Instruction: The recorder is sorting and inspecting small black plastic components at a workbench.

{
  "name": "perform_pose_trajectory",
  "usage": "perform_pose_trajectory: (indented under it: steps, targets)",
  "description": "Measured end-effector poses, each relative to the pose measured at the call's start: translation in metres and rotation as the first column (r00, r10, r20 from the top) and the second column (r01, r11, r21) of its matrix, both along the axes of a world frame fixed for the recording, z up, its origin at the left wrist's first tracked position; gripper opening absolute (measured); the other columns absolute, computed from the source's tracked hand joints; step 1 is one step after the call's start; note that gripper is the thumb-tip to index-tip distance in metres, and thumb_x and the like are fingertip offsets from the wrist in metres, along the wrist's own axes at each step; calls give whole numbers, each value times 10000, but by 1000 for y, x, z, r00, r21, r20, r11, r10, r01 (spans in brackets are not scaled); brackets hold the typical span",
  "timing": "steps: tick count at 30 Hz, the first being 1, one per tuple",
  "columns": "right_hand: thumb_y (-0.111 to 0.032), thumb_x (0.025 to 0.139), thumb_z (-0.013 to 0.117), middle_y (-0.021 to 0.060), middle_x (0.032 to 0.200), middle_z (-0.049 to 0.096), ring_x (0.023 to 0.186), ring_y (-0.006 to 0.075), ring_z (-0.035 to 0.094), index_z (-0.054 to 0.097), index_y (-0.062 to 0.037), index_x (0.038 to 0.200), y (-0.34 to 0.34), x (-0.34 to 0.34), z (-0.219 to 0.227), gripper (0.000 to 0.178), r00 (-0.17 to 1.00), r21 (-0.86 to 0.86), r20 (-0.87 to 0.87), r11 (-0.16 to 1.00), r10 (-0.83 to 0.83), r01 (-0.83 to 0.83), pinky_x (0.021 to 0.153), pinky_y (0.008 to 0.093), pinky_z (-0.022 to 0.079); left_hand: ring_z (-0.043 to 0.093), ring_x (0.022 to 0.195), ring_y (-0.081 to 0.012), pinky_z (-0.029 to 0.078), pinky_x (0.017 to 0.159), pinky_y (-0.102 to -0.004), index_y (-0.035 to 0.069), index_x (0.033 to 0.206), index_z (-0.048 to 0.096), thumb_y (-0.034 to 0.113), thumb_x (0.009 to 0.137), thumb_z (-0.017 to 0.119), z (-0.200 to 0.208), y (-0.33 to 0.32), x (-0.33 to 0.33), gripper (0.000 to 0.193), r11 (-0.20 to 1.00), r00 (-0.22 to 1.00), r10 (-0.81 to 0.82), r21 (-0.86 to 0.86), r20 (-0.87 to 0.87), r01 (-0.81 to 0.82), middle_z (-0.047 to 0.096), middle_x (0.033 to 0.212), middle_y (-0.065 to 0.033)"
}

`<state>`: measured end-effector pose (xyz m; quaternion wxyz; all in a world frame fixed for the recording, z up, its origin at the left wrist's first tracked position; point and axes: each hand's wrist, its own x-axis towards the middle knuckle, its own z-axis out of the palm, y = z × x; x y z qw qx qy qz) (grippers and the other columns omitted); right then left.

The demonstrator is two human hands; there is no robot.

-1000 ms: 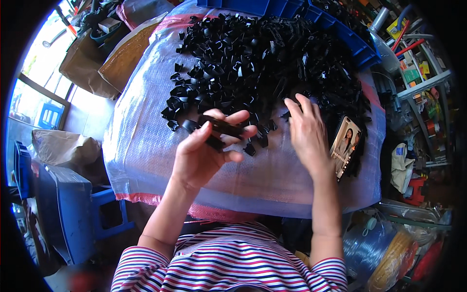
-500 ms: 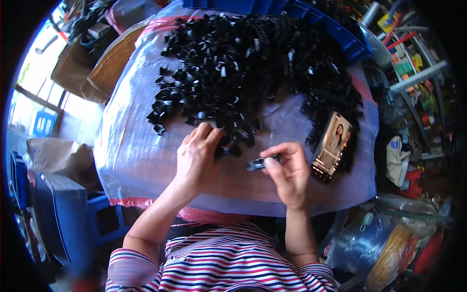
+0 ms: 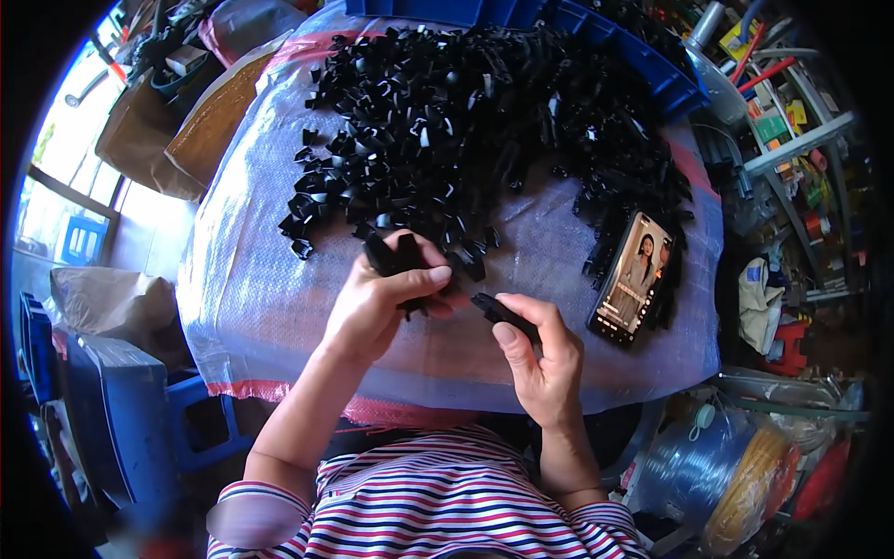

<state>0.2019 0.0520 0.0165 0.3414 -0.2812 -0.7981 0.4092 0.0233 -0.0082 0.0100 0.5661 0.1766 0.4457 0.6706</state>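
Observation:
My left hand (image 3: 377, 296) is closed around a black plastic piece (image 3: 407, 253) with upright prongs, lifted just off the near edge of a big heap of similar black parts (image 3: 400, 149). Thumb and fingers of my right hand (image 3: 545, 359) pinch a narrow, dark piece (image 3: 507, 315), its tip pointing toward the left hand. A small gap separates the two pieces. Their exact kind is too small and dark to make out. Under both hands lies a whitish woven plastic sheet (image 3: 279, 321).
A phone (image 3: 633, 278) with a lit screen leans on black parts at the right. Blue crates (image 3: 643, 61) border the heap's far side. A blue stool (image 3: 200, 424) stands at left; a bundle of clear tubing (image 3: 684, 475) lies at lower right. Crowded shelves (image 3: 801, 149) rise at far right.
My left hand has come up from the heap's edge and turned, now with a pronged black piece in it. The right hand has shifted slightly down and turned its dark piece.

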Motion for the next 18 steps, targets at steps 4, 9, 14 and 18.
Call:
perform_pose_trajectory:
  steps: [4, 9, 14, 18]
  targets:
    - [-140, 867, 596, 138, 881, 639, 774, 243, 642, 555, 9, 1034, -2, -2, -5, 227, 999, 16, -16, 999, -32, 32, 665, 290, 494, 588, 613, -133, 460, 544, -245, 39, 867, 575, 118, 794, 647, -7, 4, 7, 129, 999, 982, -10, -48, 189, 19, 580, 725, -33]
    - [-177, 905, 539, 67, 857, 619, 742, 125, 558, 565, 16, 1006, -5, -5, -3, 220, 999, -58, -2, 998, -39, 39, 687, 235, 445, 549, 612, -116, 436, 558, -244, 38, 839, 589, 90, 794, 653, -9, 3, 12, 94, 1000, 970, 30, -7, 240, -29, 562, 737, -27]
    - [-165, 889, 568, 96, 793, 628, 652, 164, 601, 556, 0, 1002, -2, -7, -5, 200, 1000, 10, 4, 1000, -22, 22, 589, 262, 472, 539, 620, -113, 440, 578, -244, 21, 832, 583, 67, 782, 668, -13, 3, 20, 109, 993, 994, 96, 64, 42, -99, 566, 745, -37]
    - [-163, 891, 563, 98, 759, 619, 625, 172, 593, 545, -5, 976, -1, -5, -6, 180, 998, -28, 51, 999, -28, 29, 565, 274, 464, 530, 623, -97, 440, 582, -233, 21, 836, 585, 91, 782, 682, -12, 2, 23, 131, 984, 980, 150, 121, -133, -135, 573, 733, -26]
